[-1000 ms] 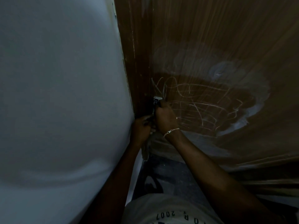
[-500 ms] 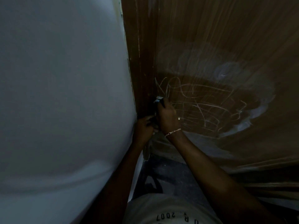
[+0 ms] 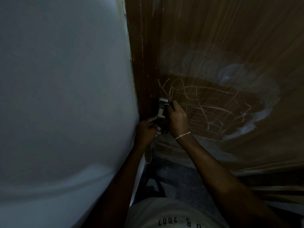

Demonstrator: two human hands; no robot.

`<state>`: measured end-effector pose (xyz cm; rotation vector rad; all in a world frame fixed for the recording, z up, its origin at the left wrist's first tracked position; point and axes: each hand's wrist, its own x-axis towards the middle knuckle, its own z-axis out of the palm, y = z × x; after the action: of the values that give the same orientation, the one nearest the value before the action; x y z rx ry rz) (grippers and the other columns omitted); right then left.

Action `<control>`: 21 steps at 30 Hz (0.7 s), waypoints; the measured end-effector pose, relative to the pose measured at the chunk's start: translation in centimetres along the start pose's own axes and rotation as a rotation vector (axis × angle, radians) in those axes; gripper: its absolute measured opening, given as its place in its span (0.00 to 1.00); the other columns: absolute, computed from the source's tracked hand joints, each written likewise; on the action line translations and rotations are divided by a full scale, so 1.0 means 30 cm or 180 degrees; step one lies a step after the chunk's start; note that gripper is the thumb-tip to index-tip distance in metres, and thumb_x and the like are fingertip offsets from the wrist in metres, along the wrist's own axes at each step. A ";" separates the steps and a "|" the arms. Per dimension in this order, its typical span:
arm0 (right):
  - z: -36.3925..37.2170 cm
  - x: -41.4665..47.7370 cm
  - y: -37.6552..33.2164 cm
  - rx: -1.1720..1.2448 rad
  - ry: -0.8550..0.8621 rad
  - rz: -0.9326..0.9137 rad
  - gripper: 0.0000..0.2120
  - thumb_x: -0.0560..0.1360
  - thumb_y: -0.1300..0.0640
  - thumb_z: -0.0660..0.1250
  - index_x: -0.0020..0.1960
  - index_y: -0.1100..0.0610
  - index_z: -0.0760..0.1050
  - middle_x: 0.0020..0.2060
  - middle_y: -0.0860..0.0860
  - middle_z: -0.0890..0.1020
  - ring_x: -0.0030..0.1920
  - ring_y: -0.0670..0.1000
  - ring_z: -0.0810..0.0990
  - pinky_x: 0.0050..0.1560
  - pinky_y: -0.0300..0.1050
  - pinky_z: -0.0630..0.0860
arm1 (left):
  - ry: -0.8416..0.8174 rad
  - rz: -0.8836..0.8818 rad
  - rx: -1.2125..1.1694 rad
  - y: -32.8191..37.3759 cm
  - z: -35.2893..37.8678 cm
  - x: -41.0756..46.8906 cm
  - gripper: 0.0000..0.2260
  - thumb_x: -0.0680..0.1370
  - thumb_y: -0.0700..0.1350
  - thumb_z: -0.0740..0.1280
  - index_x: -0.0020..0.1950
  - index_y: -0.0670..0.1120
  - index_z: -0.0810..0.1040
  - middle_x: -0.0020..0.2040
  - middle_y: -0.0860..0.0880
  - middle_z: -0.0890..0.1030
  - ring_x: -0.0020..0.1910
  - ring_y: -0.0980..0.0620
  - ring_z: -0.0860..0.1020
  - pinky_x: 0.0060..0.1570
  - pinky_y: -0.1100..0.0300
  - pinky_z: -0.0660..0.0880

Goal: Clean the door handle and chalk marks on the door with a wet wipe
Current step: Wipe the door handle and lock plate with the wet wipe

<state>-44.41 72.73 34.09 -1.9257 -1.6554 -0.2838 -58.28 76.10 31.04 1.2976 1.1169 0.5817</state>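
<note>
Metal door handle (image 3: 162, 109) lies between the curled right hand (image 3: 177, 120) and the left hand (image 3: 146, 130), grips I cannot tell; in this dimness the chalk marks (image 3: 205, 109) may only smear.

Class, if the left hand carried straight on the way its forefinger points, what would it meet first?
Probably the metal door handle, just ahead of the left hand; depth is unclear.
</note>
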 end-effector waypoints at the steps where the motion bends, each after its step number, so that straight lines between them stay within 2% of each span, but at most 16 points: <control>1: -0.013 0.012 -0.007 -0.0008 0.0110 -0.0014 0.05 0.72 0.68 0.68 0.48 0.64 0.77 0.45 0.58 0.78 0.39 0.54 0.77 0.33 0.41 0.72 | 0.0007 -0.0009 -0.0001 -0.003 0.000 0.001 0.21 0.79 0.32 0.61 0.70 0.46 0.74 0.40 0.47 0.82 0.36 0.50 0.81 0.34 0.64 0.77; 3: -0.015 0.032 -0.030 -0.0009 0.0256 -0.0162 0.04 0.73 0.68 0.66 0.47 0.64 0.76 0.43 0.59 0.77 0.37 0.55 0.76 0.34 0.40 0.67 | 0.0037 -0.0014 0.0006 -0.001 0.003 0.002 0.20 0.79 0.33 0.61 0.70 0.45 0.75 0.41 0.47 0.83 0.35 0.51 0.81 0.33 0.65 0.77; 6: 0.027 0.021 -0.043 0.0010 0.0008 -0.0328 0.09 0.74 0.66 0.67 0.54 0.66 0.77 0.51 0.61 0.78 0.46 0.58 0.78 0.40 0.46 0.77 | 0.0101 -0.0015 0.0066 0.007 0.009 0.004 0.18 0.80 0.34 0.60 0.68 0.45 0.76 0.41 0.47 0.83 0.36 0.50 0.82 0.34 0.64 0.77; 8: 0.037 -0.004 -0.026 -0.0024 -0.0155 -0.0228 0.11 0.74 0.66 0.67 0.57 0.66 0.77 0.54 0.62 0.78 0.50 0.59 0.78 0.43 0.50 0.80 | 0.0093 -0.0017 0.0058 0.005 0.009 0.006 0.17 0.80 0.35 0.61 0.68 0.46 0.76 0.41 0.47 0.83 0.37 0.50 0.82 0.35 0.62 0.76; 12: 0.010 0.021 -0.040 0.0113 0.0030 -0.0212 0.11 0.74 0.67 0.68 0.56 0.65 0.77 0.52 0.60 0.77 0.47 0.58 0.77 0.41 0.49 0.78 | 0.0089 0.0011 0.0072 0.003 0.007 0.007 0.17 0.80 0.35 0.61 0.66 0.48 0.77 0.40 0.47 0.83 0.36 0.49 0.82 0.34 0.62 0.77; 16: 0.008 0.090 -0.068 0.0218 0.0190 -0.0328 0.10 0.74 0.67 0.70 0.55 0.65 0.78 0.51 0.60 0.78 0.46 0.58 0.77 0.41 0.47 0.77 | 0.0100 -0.0028 -0.0015 0.017 0.010 0.001 0.12 0.81 0.36 0.62 0.55 0.50 0.79 0.39 0.46 0.82 0.36 0.48 0.80 0.31 0.65 0.77; 19: 0.025 0.072 -0.054 0.0128 0.0061 -0.0375 0.12 0.73 0.67 0.70 0.56 0.65 0.78 0.52 0.60 0.78 0.47 0.58 0.78 0.42 0.50 0.79 | 0.0072 0.0039 0.0026 0.021 0.008 0.000 0.14 0.80 0.34 0.61 0.62 0.46 0.78 0.39 0.47 0.81 0.35 0.50 0.80 0.31 0.67 0.76; 21: 0.015 0.050 -0.038 0.0142 -0.0001 -0.0251 0.15 0.75 0.66 0.67 0.61 0.64 0.77 0.54 0.60 0.78 0.49 0.57 0.78 0.45 0.48 0.80 | 0.0066 0.0064 -0.0020 0.016 0.005 0.000 0.16 0.80 0.33 0.61 0.63 0.48 0.77 0.39 0.47 0.81 0.35 0.51 0.79 0.32 0.66 0.76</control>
<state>-45.28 74.28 34.82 -1.8309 -1.7260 -0.2750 -58.03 76.15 31.47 1.3013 1.1193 0.6144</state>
